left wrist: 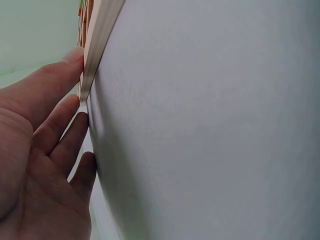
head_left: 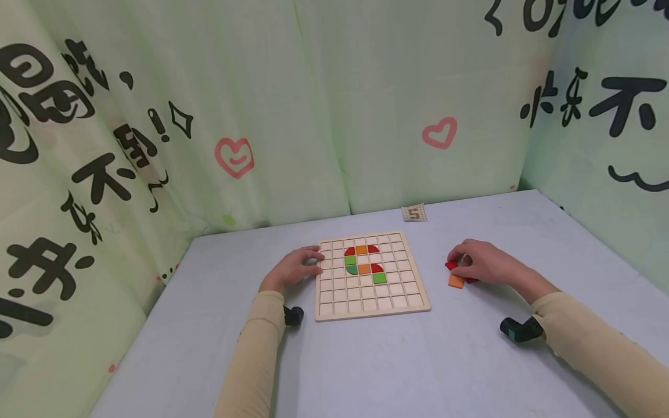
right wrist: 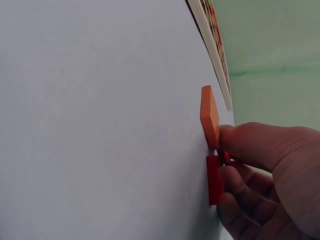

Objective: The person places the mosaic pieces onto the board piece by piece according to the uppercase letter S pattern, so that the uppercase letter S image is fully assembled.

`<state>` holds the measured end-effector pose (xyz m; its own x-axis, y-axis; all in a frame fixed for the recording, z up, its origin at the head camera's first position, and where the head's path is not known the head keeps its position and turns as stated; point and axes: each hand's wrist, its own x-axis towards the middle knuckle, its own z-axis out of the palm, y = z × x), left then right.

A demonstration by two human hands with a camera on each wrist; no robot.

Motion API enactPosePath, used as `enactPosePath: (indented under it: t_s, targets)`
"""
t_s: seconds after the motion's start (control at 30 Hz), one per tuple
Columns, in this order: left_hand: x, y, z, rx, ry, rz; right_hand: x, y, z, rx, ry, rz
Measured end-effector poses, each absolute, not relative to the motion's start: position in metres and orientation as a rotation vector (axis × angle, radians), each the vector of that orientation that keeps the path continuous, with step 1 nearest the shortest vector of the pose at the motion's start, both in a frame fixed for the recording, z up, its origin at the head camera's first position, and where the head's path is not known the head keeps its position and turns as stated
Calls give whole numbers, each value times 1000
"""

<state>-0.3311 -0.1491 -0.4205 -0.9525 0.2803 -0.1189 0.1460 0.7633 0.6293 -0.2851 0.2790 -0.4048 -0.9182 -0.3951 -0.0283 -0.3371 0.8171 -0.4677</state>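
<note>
A wooden grid board (head_left: 373, 303) lies on the table with red, orange and green tiles set in several of its squares, some square and some round-edged. My left hand (head_left: 294, 266) rests at the board's left edge, its thumb (left wrist: 65, 67) touching the rim and its fingers fairly straight. Right of the board, my right hand (head_left: 483, 262) pinches a small red tile (head_left: 451, 265) at its fingertips, low over the table. Close by it lie an orange square tile (right wrist: 209, 117) and another red tile (right wrist: 215, 180), partly covered by the fingers in the head view.
A small card (head_left: 414, 212) with a grid pattern lies at the table's back edge, behind the board. Pale green curtains (head_left: 324, 116) with black writing and pink hearts surround the white table (head_left: 366, 366). Each wrist carries a black camera.
</note>
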Motion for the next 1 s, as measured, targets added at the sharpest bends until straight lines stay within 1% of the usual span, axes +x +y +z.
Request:
enactPosePath:
  t_s: [0.2, 0.37, 0.77, 1.0]
  targets:
    - [-331, -150, -421, 324, 2758, 957, -288, 275, -406, -586, 2898, -700]
    - [-330, -150, -421, 322, 2752, 961, -286, 262, -404, -610, 2916, -706]
    - [-331, -150, -421, 305, 2744, 985, -269, 189, -398, -812, 2837, -745]
    - [-331, -149, -421, 290, 2738, 987, -262, 155, -400, -876, 2805, -685]
